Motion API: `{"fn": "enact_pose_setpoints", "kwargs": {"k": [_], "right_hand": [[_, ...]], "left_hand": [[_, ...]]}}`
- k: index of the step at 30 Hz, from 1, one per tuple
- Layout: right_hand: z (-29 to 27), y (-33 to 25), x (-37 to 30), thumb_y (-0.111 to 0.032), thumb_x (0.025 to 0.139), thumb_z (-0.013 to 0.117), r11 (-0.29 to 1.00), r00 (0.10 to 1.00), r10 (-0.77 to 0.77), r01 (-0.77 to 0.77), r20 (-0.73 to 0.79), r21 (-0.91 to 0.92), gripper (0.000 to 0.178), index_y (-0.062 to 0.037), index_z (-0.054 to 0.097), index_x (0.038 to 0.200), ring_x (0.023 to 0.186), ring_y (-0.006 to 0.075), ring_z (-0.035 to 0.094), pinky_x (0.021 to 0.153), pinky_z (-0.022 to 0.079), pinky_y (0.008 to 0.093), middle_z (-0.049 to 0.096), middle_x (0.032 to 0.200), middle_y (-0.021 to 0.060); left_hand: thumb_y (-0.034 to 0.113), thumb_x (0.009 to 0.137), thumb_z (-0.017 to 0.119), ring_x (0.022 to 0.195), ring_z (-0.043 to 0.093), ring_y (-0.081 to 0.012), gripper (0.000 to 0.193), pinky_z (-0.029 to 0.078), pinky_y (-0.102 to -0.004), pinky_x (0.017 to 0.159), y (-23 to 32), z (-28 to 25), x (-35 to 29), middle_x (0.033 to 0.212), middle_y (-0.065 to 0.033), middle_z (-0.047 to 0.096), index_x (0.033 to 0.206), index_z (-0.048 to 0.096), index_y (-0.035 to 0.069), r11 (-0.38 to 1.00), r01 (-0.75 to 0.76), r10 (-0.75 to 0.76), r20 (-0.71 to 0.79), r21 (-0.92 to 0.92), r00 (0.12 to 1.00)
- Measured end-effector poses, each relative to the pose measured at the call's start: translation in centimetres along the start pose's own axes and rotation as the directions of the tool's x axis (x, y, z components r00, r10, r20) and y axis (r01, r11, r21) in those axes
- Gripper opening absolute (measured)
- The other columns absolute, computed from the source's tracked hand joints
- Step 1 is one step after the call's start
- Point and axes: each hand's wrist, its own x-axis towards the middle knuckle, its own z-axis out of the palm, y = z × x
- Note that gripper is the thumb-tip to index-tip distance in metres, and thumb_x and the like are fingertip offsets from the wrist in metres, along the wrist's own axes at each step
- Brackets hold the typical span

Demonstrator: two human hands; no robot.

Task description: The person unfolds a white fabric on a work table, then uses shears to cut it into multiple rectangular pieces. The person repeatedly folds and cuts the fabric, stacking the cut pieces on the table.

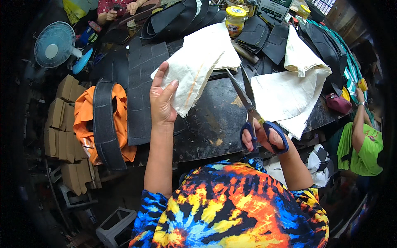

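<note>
My left hand (pixel 163 96) grips a folded piece of white cloth (pixel 197 74) with a frayed lower edge and an orange line along it, thumb on top and fingers mostly behind. In my right hand (pixel 264 138) is a pair of scissors (pixel 249 103) with dark blue handles, my fingers through the loops. The blades are spread and point away from me, just right of the held cloth and apart from it. Another white cloth (pixel 285 93) lies on the dark table (pixel 206 128) to the right of the blades, its far part folded over.
Black marked material (pixel 144 82) and an orange bag (pixel 80 113) with a black strip over it lie left. Beyond are a yellow-lidded jar (pixel 235 20) and black pieces (pixel 252 35). A fan (pixel 53 44) and cardboard boxes (pixel 62 111) stand left. Two other people work nearby.
</note>
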Motion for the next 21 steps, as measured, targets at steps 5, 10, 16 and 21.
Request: {"fn": "enact_pose_setpoints", "kwargs": {"k": [5,10,16,21], "right_hand": [[0.6,-0.1,1.5,-0.071,0.078,0.065,0.999,0.998,-0.002,-0.001,0.063,0.05,0.073,-0.0023,0.055,0.1,0.081,0.0134,0.055,0.075,0.043,0.0252,0.054,0.089,0.0033],[1.0,0.0,1.6,-0.071,0.079,0.065,0.998,0.998,0.021,-0.025,0.061,0.065,0.071,-0.0043,0.055,0.101,0.082,0.0135,0.055,0.077,0.042,0.0257,0.054,0.09,0.002],[0.8,0.4,2.6,-0.084,0.075,0.053,0.983,0.991,-0.063,0.041,0.118,0.177,0.085,-0.0049,0.051,0.106,0.087,0.0154,0.053,0.082,0.04,0.0276,0.053,0.094,0.0044],[1.3,0.6,3.0,-0.083,0.076,0.053,0.867,0.988,-0.117,0.052,0.101,0.495,0.082,-0.005,0.052,0.102,0.085,0.0161,0.052,0.078,0.04,0.0278,0.054,0.092,0.0058]], "left_hand": [[-0.008,0.084,0.062,0.118,0.06,-0.0208,0.056,0.053,-0.0347,0.1,0.2,0.1,-0.4,0.133,-0.0133,0.053,0.137,0.05,0.002,1.0,-0.007,0.008,-0.013,0.013,1.0],[-0.008,0.083,0.062,0.119,0.059,-0.0208,0.056,0.052,-0.0354,0.102,0.6,0.1,-0.7,0.133,-0.0129,0.054,0.137,0.05,0.002,1.0,-0.017,0.017,0.007,0.013,1.0],[-0.012,0.079,0.062,0.122,0.057,-0.0211,0.062,0.048,-0.0377,0.106,0.0,0.4,-1.7,0.136,-0.0103,0.054,0.138,0.052,0.006,0.989,-0.023,0.013,0.068,0.149,0.998],[-0.012,0.079,0.062,0.125,0.055,-0.0215,0.068,0.044,-0.037,0.109,-0.3,0.7,-3.3,0.14,-0.0114,0.052,0.142,0.048,0.006,0.988,0.019,-0.03,0.068,0.156,0.997]]}}
